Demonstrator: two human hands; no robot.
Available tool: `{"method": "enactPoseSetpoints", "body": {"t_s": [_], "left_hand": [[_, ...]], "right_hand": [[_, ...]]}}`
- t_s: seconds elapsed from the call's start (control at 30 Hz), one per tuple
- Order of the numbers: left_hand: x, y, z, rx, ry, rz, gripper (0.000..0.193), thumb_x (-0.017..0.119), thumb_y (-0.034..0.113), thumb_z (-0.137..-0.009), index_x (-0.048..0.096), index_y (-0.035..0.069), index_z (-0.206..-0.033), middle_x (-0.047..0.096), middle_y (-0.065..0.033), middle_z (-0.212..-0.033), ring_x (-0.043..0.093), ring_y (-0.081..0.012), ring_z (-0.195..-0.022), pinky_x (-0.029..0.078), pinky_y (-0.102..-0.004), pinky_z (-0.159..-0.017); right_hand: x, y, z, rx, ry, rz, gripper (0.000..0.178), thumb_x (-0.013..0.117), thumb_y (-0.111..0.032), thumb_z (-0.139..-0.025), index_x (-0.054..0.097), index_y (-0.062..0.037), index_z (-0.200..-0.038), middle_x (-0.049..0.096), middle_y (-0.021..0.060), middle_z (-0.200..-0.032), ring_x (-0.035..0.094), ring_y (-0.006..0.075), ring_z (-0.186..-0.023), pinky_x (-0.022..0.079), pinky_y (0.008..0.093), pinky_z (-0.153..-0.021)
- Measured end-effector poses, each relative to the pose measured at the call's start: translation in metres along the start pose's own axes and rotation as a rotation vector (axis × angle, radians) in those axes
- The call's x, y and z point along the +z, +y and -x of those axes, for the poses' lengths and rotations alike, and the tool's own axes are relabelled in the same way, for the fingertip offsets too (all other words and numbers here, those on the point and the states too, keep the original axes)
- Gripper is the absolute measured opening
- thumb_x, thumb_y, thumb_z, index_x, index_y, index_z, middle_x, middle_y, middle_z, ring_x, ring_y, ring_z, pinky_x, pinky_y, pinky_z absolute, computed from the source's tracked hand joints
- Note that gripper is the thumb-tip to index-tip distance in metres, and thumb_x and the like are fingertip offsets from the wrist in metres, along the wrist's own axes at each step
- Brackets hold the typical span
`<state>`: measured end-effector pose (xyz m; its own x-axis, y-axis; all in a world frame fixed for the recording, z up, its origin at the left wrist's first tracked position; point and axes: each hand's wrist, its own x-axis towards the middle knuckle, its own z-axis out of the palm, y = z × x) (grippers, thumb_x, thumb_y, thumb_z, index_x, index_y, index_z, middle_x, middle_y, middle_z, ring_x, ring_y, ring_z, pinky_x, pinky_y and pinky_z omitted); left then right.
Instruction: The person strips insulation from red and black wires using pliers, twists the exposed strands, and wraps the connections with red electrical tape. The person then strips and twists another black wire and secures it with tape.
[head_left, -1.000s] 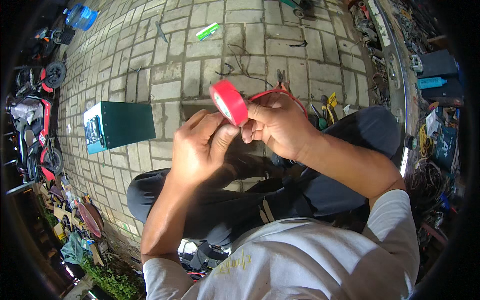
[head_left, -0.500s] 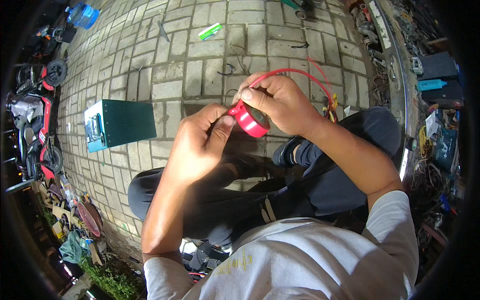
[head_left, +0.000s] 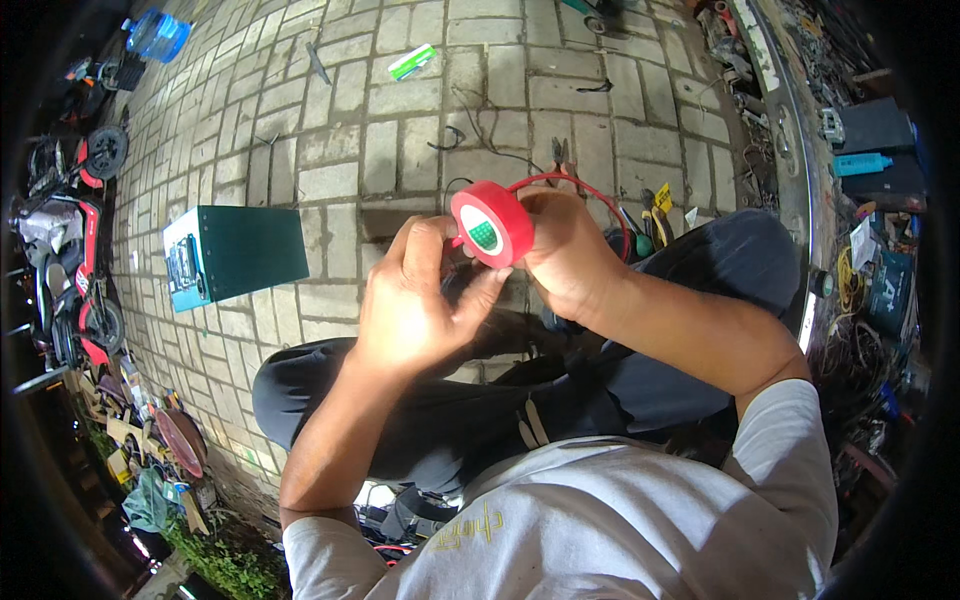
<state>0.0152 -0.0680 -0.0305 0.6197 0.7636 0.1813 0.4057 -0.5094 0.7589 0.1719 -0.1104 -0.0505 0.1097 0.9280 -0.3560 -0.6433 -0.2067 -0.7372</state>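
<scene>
"Across the brick paving (head_left: 340,180), left to right, what stood?"

"A red scooter (head_left: 97,225), a green box (head_left: 255,245), then clutter (head_left: 880,230) heaped along the right edge."

"And the hands?"

"The left hand (head_left: 415,310) was half-curled, thumb and forefinger apart beside the roll of red tape (head_left: 490,225); I couldn't tell whether it gripped anything. The right hand (head_left: 570,245), fingertips hidden, was closed on that roll, a red wire (head_left: 600,193) arching to its right."

A roll of red tape (head_left: 514,224), its white-ringed, green-dotted centre turned toward the camera, sits tilted between the hands (head_left: 415,300). A slim red cable (head_left: 590,186) emerges at the roll's one o'clock, bows outward and curls down to its three o'clock.
</scene>
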Motion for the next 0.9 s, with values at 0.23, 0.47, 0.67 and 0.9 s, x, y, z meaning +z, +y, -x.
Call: {"method": "enactPoseSetpoints", "body": {"t_s": [0.23, 0.47, 0.67, 0.9], "left_hand": [[-0.009, 0.003, -0.006, -0.093, 0.052, 0.024, 0.019, 0.061, 0.021, -0.093, 0.065, 0.005, -0.103, 0.066, -0.0162, -0.079, 0.066, -0.0218, -0.068, 0.051, -0.0326, -0.062], [-0.015, 0.0, -0.004, -0.274, -0.148, 0.285, 0.035, 0.054, 0.029, -0.098, 0.067, -0.003, -0.09, 0.061, -0.0025, -0.07, 0.048, -0.0074, -0.063, 0.042, -0.0259, -0.058], [-0.038, 0.012, -0.017, -0.476, -0.416, 0.336, 0.029, 0.052, 0.023, -0.097, 0.059, -0.002, -0.084, 0.051, -0.0009, -0.065, 0.044, -0.0073, -0.064, 0.039, -0.0239, -0.059], [-0.019, 0.009, -0.001, -0.1, -0.08, 0.134, 0.021, 0.066, 0.004, -0.084, 0.056, -0.002, -0.101, 0.063, -0.0076, -0.083, 0.056, -0.0081, -0.074, 0.047, -0.0251, -0.063]], "right_hand": [[-0.003, -0.015, 0.006, -0.012, -0.039, 0.147, 0.019, 0.064, -0.014, -0.088, 0.065, 0.0046, -0.09, 0.067, 0.0094, -0.082, 0.065, 0.015, -0.071, 0.051, 0.0258, -0.066], [-0.014, -0.029, -0.006, -0.852, -0.384, 1.004, 0.015, 0.07, -0.005, -0.081, 0.065, -0.0081, -0.095, 0.064, 0.0091, -0.101, 0.06, 0.0245, -0.1, 0.048, 0.0352, -0.085], [-0.015, -0.03, -0.007, -0.395, -0.441, 0.81, 0.006, 0.058, -0.008, -0.093, 0.061, -0.0034, -0.095, 0.061, 0.0043, -0.095, 0.059, 0.0164, -0.095, 0.046, 0.0297, -0.085], [-0.003, -0.012, -0.006, -0.042, -0.099, 0.248, 0.017, 0.059, -0.012, -0.093, 0.06, 0.005, -0.09, 0.063, 0.0078, -0.076, 0.058, 0.0116, -0.058, 0.049, 0.0262, -0.057]]}}
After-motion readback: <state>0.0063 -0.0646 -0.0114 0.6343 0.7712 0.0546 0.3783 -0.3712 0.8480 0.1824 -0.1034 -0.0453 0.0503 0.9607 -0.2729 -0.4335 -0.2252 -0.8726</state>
